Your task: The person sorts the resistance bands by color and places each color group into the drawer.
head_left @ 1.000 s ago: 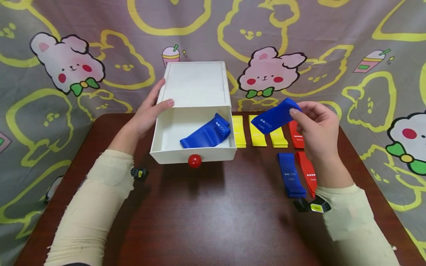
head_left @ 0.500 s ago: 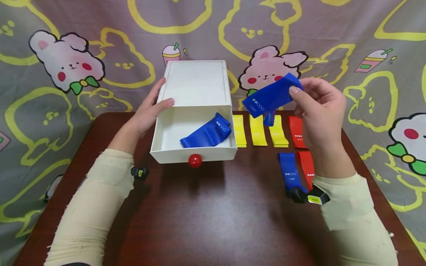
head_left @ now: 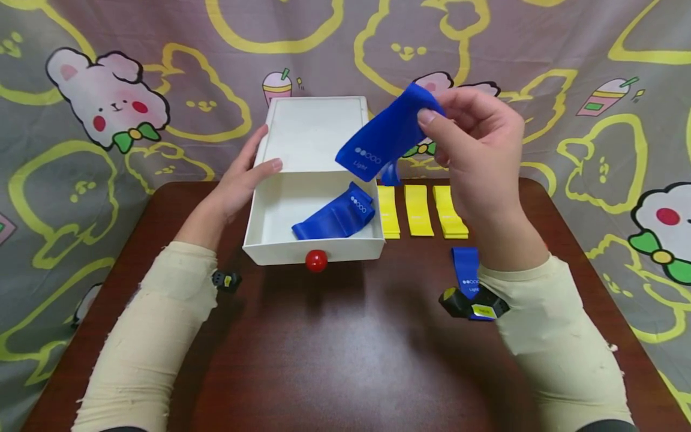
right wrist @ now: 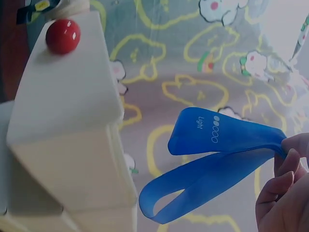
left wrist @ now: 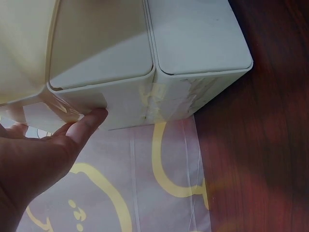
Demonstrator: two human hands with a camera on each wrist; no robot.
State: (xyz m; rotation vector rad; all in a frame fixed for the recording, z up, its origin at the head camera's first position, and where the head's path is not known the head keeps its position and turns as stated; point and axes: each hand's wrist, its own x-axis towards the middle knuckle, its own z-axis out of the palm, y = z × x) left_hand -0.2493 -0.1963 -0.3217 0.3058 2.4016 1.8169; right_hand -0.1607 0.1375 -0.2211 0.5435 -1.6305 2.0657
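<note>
Thumb and fingertips of right hand [head_left: 483,147] pinch one end of blue "Light" band [head_left: 385,135], raised near right side of white drawer box [head_left: 313,132], apart from it. Long axis slants: printed end low, toward box; pinched end high, away from it. Trailing loop mostly hidden in head view, clear in right wrist view. Left hand [head_left: 237,186]: thumb and fingers spread, resting on box's left edge; some fingertips hidden. Second blue band [head_left: 335,214] lies slantwise inside box's pulled-out drawer [head_left: 278,252]. Right of box: three yellow bands [head_left: 418,210]; another blue band [head_left: 465,263], partly covered by wrist camera [head_left: 490,303].
</note>
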